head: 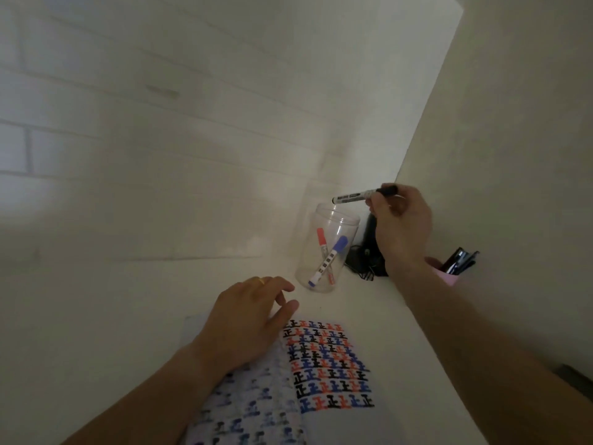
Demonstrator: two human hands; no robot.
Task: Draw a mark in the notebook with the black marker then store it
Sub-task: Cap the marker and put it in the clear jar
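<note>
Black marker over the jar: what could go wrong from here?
The black marker lies nearly level in the right hand, its tip just over the clear jar rim; released like this, it may hit the rim and roll off. The red marker and blue marker cross inside and could block it.

Three markers (362,196); one jar (327,248); one notebook (327,364); two hands (244,319).

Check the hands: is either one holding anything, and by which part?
The right hand holds the black marker by its capped end, its free end over the clear jar. The left hand holds nothing; it rests on the notebook.
</note>
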